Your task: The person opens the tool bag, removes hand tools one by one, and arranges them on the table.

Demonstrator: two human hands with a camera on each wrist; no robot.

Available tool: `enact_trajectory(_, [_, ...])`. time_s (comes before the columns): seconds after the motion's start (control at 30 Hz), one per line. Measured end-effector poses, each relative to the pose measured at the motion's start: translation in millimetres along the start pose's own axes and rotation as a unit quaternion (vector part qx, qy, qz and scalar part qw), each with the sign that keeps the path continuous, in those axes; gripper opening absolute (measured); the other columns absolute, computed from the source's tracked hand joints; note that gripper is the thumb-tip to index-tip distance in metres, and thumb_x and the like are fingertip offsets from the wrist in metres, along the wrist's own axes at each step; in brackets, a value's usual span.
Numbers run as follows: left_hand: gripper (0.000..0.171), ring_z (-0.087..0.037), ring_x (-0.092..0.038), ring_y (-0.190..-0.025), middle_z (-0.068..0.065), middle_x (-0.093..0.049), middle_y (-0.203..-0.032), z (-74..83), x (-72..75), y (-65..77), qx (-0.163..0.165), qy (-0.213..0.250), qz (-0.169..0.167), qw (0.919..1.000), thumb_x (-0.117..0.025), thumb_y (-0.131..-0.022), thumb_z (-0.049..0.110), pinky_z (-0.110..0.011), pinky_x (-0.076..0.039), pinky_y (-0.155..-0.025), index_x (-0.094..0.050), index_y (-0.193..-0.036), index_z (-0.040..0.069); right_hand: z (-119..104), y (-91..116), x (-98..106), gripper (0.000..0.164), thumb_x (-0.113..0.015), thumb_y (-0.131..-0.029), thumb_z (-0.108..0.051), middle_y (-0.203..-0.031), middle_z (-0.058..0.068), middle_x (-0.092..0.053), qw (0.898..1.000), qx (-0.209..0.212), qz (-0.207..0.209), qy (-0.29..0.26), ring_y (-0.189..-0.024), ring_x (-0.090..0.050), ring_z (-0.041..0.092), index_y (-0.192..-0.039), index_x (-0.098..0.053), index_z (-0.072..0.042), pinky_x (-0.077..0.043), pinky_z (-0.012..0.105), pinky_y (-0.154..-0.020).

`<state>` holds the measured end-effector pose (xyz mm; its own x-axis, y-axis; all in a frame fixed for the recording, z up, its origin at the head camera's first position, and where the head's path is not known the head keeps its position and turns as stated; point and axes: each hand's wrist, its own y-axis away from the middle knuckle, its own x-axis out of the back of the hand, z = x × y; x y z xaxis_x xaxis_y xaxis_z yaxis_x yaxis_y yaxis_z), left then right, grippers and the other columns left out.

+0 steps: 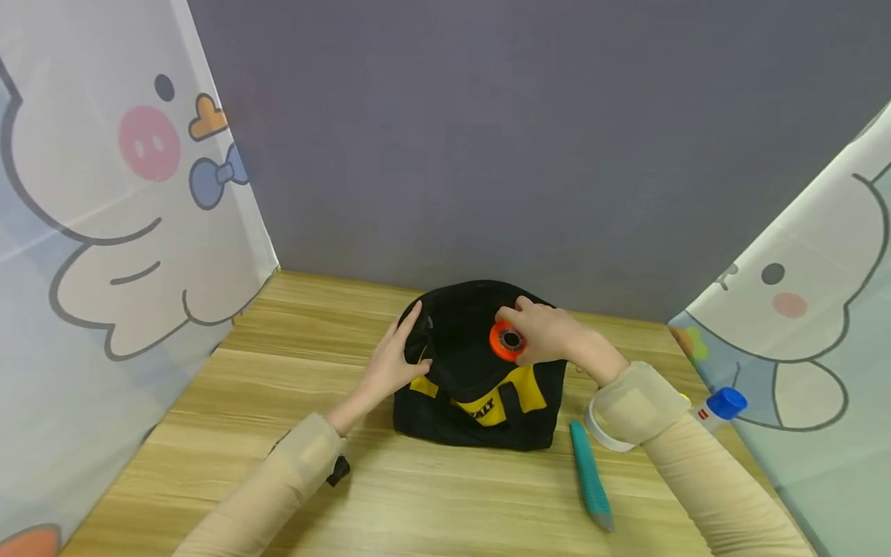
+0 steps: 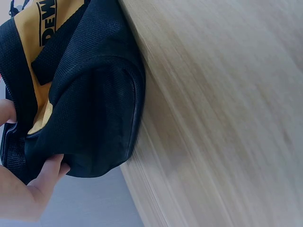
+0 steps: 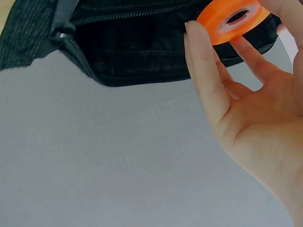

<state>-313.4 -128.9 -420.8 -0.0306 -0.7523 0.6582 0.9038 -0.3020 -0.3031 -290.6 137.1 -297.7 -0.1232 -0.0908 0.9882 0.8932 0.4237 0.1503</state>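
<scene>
A black and yellow DeWalt tool bag (image 1: pixel 480 433) stands on the wooden table with its zippered mouth unzipped. My left hand (image 1: pixel 393 360) grips the bag's left rim; in the left wrist view its fingers (image 2: pixel 49 172) press the black side while the thumb lies at the opening. Over the bag's mouth, my right hand (image 1: pixel 546 333) holds an orange roll of tape (image 1: pixel 506 341) by its edge. The right wrist view shows the roll's clear core (image 3: pixel 236 18) and the dark bag interior (image 3: pixel 137 52) beside it.
Right of the bag lie a teal utility knife (image 1: pixel 590 476) and a white ring (image 1: pixel 609 441), partly under the right forearm. A blue-capped glue stick (image 1: pixel 724 405) is farther right. A small black object (image 1: pixel 339 470) shows beside the left sleeve. A grey partition (image 1: pixel 445 155) rises behind the table.
</scene>
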Motion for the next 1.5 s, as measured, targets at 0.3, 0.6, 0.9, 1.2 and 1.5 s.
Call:
enact_trajectory(0.3, [0.102,-0.041,-0.061,-0.108,-0.020,-0.022,-0.164,-3.4,-3.3,0.1,-0.010,-0.013,-0.007,0.9998,-0.078,-0.083,0.018,-0.045,-0.049,-0.078,-0.013,-0.160,0.032,9.9,18.9,0.7,0.067,-0.083,-0.077,-0.021,-0.114,0.013,-0.054,1.000,-0.019,-0.003,-0.014,-0.083,-0.056,0.022,-0.136,-0.052,-0.016,-0.050,0.034,-0.067])
enact_trajectory(0.6, [0.101,-0.051,-0.052,-0.127,-0.020,-0.022,-0.164,-7.0,-0.5,2.2,-0.008,-0.012,-0.008,0.9999,-0.078,-0.083,0.017,-0.058,-0.050,-0.090,-0.014,-0.160,0.032,14.6,33.7,-1.6,0.067,-0.082,-0.078,-0.020,-0.115,0.013,-0.054,0.999,-0.030,-0.023,-0.032,-0.082,-0.057,0.021,-0.137,-0.051,-0.015,-0.050,0.032,-0.067])
enact_trajectory(0.9, [0.102,-0.051,-0.051,-0.128,-0.021,-0.022,-0.163,-8.8,0.4,1.1,0.001,-0.013,-0.017,0.9998,-0.076,-0.084,0.020,-0.061,-0.049,-0.093,-0.011,-0.160,0.035,20.2,55.8,-4.3,0.062,-0.083,-0.077,-0.021,-0.115,0.015,-0.055,0.998,-0.038,-0.015,-0.049,-0.083,-0.059,0.022,-0.132,-0.054,-0.015,-0.052,0.036,-0.070])
enact_trajectory(1.2, [0.101,-0.049,-0.057,-0.119,-0.025,-0.026,-0.161,-8.4,-2.1,-1.5,-0.010,-0.018,-0.014,0.9997,-0.077,-0.083,0.017,-0.059,-0.050,-0.089,-0.014,-0.161,0.031,34.0,81.5,-15.3,0.059,-0.083,-0.075,-0.018,-0.110,0.014,-0.057,0.997,-0.041,0.015,-0.067,-0.084,-0.058,0.022,-0.128,-0.056,-0.012,-0.053,0.038,-0.073])
enact_trajectory(1.5, [0.101,-0.051,-0.056,-0.119,-0.026,-0.028,-0.160,-7.5,0.7,-2.1,-0.011,-0.021,-0.015,0.9996,-0.077,-0.083,0.018,-0.064,-0.048,-0.093,-0.014,-0.161,0.030,41.5,110.9,-29.6,0.062,-0.084,-0.073,-0.019,-0.104,0.011,-0.057,0.995,-0.046,0.041,-0.079,-0.079,-0.055,0.019,-0.128,-0.057,-0.011,-0.053,0.034,-0.069])
